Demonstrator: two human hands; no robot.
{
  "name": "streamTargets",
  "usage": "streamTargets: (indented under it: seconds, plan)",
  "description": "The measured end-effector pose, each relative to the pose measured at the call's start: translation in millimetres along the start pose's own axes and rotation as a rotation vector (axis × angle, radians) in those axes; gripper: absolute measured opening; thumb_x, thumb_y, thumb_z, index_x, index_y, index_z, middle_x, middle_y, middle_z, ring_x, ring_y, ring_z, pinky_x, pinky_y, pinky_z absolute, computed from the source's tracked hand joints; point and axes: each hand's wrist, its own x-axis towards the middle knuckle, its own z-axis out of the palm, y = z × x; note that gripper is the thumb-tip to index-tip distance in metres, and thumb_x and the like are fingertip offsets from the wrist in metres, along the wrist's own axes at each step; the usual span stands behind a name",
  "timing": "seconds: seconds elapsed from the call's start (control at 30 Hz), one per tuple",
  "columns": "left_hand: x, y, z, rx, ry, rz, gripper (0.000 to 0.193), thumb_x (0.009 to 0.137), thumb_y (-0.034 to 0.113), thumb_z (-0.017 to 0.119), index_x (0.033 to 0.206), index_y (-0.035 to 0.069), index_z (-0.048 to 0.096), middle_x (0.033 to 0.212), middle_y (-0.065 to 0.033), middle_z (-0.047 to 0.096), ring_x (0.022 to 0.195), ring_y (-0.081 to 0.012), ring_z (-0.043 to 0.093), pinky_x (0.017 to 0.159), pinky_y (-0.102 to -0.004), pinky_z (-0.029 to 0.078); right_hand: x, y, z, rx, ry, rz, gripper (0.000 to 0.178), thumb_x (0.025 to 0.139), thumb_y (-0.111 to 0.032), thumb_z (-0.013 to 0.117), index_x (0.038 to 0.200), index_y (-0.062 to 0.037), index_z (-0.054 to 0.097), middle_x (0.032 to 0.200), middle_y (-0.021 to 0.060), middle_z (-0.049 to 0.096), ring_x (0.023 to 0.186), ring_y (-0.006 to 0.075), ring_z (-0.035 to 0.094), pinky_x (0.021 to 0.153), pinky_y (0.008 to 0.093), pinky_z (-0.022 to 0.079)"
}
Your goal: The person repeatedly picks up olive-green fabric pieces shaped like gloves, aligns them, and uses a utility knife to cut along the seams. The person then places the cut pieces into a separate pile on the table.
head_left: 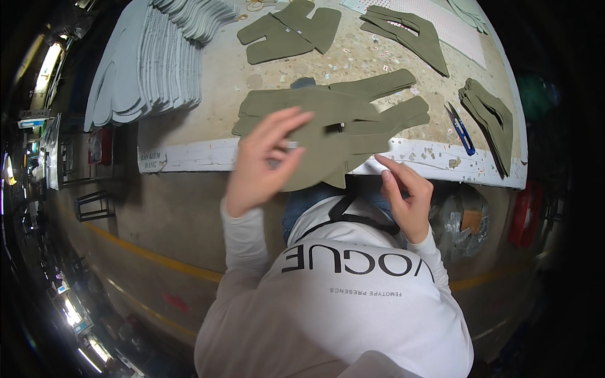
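Observation:
Olive-green cut fabric pieces [324, 154] lie in an overlapping pile at the table's front edge, some reaching over it. Small pale stickers show on them, and part of the pile is blurred. My left hand [258, 164] is over the pile's left side, fingers spread and thumb apart; whether it presses on the cloth I cannot tell. By the pile's right edge, my right hand [406, 195] points its index finger at the cloth, the thumb apart and the other fingers curled. Nothing shows in its grasp. Blue-handled thread snips [463, 132] rest to the right.
Tall stacks of grey-blue cut pieces [151, 69] stand at the left. More olive pieces lie at the back [290, 31], back right [409, 34] and far right [488, 123]. Small stickers and scraps litter the worn tabletop [214, 126]. A stool [94, 205] stands on the floor at left.

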Motion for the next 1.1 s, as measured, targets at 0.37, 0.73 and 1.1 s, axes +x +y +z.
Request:
streamTargets:
  seconds: [0.37,0.73,1.1]
  plan:
    - [-28,-63,-59,-0.147,0.149,-0.143,0.048,0.085,-0.011,0.058,0.131,0.001,0.058,0.138,-0.0082,0.048,0.085,-0.0026,0.056,0.070,-0.0149,0.047,20,-6,30,0.441,-0.238,0.168,0.048,0.092,-0.002,0.061,0.138,-0.0034,0.050,0.089,0.0099,0.069,0.081,0.0105,0.067,0.076,0.0249,0.053]
    - [-26,-47,-53,-0.158,0.157,-0.083,0.050,0.084,-0.012,0.057,0.132,0.002,0.057,0.138,-0.0081,0.048,0.085,-0.0027,0.054,0.070,-0.0150,0.047,53,-18,16,0.242,-0.262,-0.125,0.053,0.083,0.005,0.062,0.135,-0.0065,0.057,0.127,0.0093,0.057,0.090,0.0099,0.056,0.075,0.0221,0.049]
    - [-22,-52,-31,-0.217,0.110,-0.128,0.050,0.084,-0.012,0.058,0.133,0.002,0.057,0.136,-0.0076,0.050,0.083,-0.0026,0.054,0.068,-0.0148,0.047,50,19,-18,0.215,-0.185,0.048,0.048,0.086,0.006,0.058,0.133,-0.0028,0.057,0.128,0.0046,0.055,0.095,0.0074,0.052,0.081,0.0203,0.043]
